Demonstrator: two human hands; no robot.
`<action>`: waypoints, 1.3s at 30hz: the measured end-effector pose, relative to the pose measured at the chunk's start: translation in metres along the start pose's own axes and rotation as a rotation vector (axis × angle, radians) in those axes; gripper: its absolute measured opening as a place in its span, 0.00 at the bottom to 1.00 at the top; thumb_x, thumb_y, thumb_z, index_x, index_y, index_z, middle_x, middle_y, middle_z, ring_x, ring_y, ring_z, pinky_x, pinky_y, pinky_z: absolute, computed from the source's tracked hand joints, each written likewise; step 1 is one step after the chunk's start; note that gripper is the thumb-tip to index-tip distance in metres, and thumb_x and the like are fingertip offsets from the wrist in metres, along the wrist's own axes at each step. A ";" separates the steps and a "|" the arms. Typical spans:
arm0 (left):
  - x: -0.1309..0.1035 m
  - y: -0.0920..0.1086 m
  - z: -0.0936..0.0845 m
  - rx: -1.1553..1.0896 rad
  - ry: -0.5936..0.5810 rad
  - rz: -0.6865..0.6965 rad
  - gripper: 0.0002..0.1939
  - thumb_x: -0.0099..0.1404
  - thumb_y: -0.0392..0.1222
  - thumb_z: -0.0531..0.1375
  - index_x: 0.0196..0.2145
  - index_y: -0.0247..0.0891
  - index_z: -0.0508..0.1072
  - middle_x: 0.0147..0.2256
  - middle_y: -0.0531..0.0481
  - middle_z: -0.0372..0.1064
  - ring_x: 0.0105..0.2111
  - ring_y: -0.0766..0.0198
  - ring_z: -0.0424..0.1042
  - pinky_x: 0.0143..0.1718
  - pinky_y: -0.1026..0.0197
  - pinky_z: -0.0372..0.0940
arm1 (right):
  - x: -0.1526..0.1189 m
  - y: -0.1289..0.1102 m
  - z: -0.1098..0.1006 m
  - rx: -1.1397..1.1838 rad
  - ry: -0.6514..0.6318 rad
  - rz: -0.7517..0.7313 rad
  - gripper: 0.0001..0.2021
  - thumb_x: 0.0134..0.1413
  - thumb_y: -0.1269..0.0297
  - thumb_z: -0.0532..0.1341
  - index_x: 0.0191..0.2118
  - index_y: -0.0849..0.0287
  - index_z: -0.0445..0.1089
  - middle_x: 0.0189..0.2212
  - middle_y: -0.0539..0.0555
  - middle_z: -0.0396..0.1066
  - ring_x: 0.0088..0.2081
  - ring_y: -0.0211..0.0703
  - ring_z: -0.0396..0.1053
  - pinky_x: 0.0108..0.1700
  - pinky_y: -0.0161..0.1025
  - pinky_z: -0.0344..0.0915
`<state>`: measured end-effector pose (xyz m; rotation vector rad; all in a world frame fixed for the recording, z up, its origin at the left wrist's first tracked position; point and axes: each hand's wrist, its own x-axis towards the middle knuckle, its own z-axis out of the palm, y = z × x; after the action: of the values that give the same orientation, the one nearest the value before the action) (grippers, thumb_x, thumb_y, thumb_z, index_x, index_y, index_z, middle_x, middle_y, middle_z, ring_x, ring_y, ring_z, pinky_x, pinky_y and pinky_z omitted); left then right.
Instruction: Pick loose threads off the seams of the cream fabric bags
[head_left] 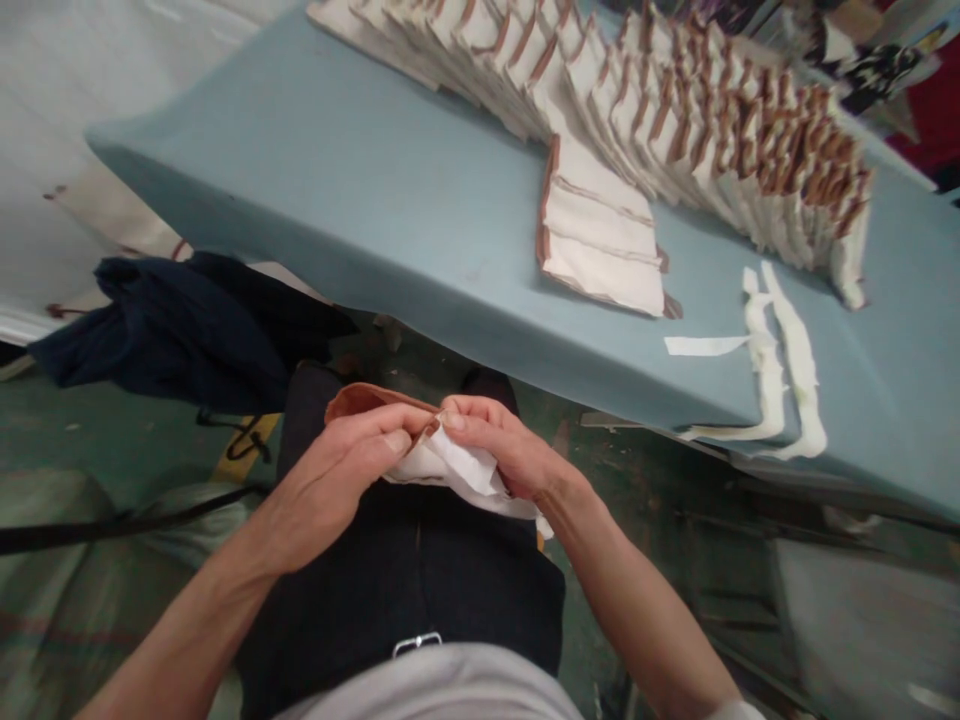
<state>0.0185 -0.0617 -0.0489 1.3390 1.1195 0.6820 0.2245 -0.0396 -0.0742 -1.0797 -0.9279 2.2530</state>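
Observation:
Over my lap, both hands hold a folded piece of brown and white fabric (pixel 420 462). My left hand (pixel 352 455) pinches its brown edge from the left, fingers closed. Beside it my right hand (pixel 499 445) is closed on the same piece, thumb and forefinger pressed together near the left fingertips. A white strip (pixel 465 457) hangs from under the right thumb; whether it is joined to the fabric, I cannot tell. The fabric's lower part is partly hidden by the hands.
A blue-covered table (pixel 360 210) lies ahead. Along its back runs a long row of folded white and brown pieces (pixel 637 110); one separate piece (pixel 600 230) lies in front. White strips (pixel 799 360) rest at the right. Dark blue cloth (pixel 172 325) hangs at the left.

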 end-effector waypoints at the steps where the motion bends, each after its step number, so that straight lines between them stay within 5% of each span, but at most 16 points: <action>1: 0.002 0.000 0.002 -0.019 0.010 -0.006 0.15 0.72 0.50 0.60 0.39 0.40 0.84 0.38 0.46 0.82 0.40 0.54 0.78 0.42 0.61 0.71 | -0.001 0.001 0.000 -0.017 0.015 -0.018 0.32 0.43 0.35 0.76 0.29 0.56 0.62 0.20 0.40 0.58 0.20 0.29 0.49 0.21 0.31 0.44; 6: 0.014 0.003 0.017 -0.099 0.060 -0.065 0.17 0.66 0.53 0.66 0.27 0.37 0.76 0.24 0.53 0.70 0.23 0.66 0.64 0.25 0.66 0.60 | -0.004 0.003 0.000 -0.161 0.065 -0.084 0.32 0.50 0.30 0.70 0.30 0.54 0.60 0.21 0.41 0.56 0.21 0.32 0.49 0.22 0.33 0.44; 13: 0.013 0.005 0.009 -0.065 0.067 0.027 0.11 0.67 0.47 0.67 0.31 0.37 0.80 0.28 0.52 0.74 0.26 0.65 0.69 0.27 0.67 0.64 | -0.021 -0.003 -0.009 -0.419 0.129 -0.344 0.27 0.71 0.36 0.57 0.33 0.56 0.68 0.27 0.48 0.64 0.29 0.38 0.60 0.34 0.38 0.60; 18: 0.014 0.027 0.002 0.056 0.032 0.064 0.12 0.67 0.47 0.65 0.28 0.39 0.82 0.24 0.53 0.73 0.23 0.66 0.66 0.22 0.68 0.60 | -0.033 -0.025 -0.005 -0.564 0.326 -0.622 0.24 0.69 0.37 0.60 0.40 0.55 0.70 0.35 0.51 0.73 0.37 0.42 0.70 0.42 0.40 0.67; 21: 0.014 0.038 0.001 0.109 -0.046 0.091 0.12 0.67 0.48 0.65 0.29 0.40 0.84 0.24 0.52 0.75 0.23 0.65 0.69 0.22 0.68 0.61 | -0.034 -0.046 0.006 -0.691 0.196 -0.749 0.23 0.68 0.38 0.62 0.48 0.55 0.71 0.47 0.58 0.78 0.50 0.49 0.76 0.56 0.45 0.69; 23: 0.014 0.041 -0.002 0.125 -0.075 0.105 0.13 0.66 0.47 0.65 0.27 0.40 0.83 0.23 0.52 0.74 0.22 0.65 0.68 0.21 0.68 0.60 | -0.030 -0.057 0.011 -0.814 0.054 -0.766 0.24 0.65 0.39 0.65 0.52 0.55 0.72 0.51 0.59 0.79 0.51 0.49 0.76 0.56 0.44 0.69; 26: 0.011 0.043 -0.007 0.154 -0.075 0.116 0.14 0.65 0.46 0.65 0.24 0.41 0.81 0.21 0.53 0.71 0.20 0.66 0.65 0.19 0.68 0.56 | -0.020 -0.066 0.012 -1.059 -0.036 -0.741 0.25 0.61 0.38 0.66 0.47 0.56 0.74 0.36 0.52 0.79 0.36 0.42 0.73 0.44 0.40 0.65; 29: 0.007 0.042 -0.013 0.166 -0.107 0.101 0.15 0.66 0.49 0.65 0.24 0.40 0.82 0.21 0.52 0.71 0.21 0.66 0.65 0.20 0.68 0.56 | -0.015 -0.067 0.009 -1.274 -0.052 -0.683 0.25 0.58 0.35 0.69 0.33 0.55 0.70 0.22 0.44 0.66 0.26 0.36 0.62 0.34 0.38 0.52; 35: 0.001 0.033 -0.015 0.174 -0.206 0.094 0.16 0.69 0.50 0.62 0.30 0.41 0.84 0.23 0.51 0.77 0.22 0.63 0.70 0.23 0.66 0.60 | -0.023 -0.069 0.009 -1.309 -0.154 -0.622 0.29 0.59 0.40 0.72 0.25 0.56 0.60 0.21 0.42 0.58 0.25 0.33 0.56 0.31 0.38 0.45; 39: 0.001 0.024 -0.013 0.262 -0.148 0.119 0.18 0.70 0.50 0.62 0.25 0.41 0.78 0.21 0.54 0.73 0.22 0.65 0.66 0.22 0.66 0.57 | -0.027 -0.069 0.010 -1.347 -0.167 -0.583 0.28 0.62 0.43 0.70 0.24 0.57 0.59 0.22 0.44 0.57 0.26 0.34 0.55 0.31 0.38 0.44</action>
<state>0.0119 -0.0517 -0.0246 1.6620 1.0410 0.5245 0.2404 -0.0153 -0.0050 -0.8257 -2.5554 1.0688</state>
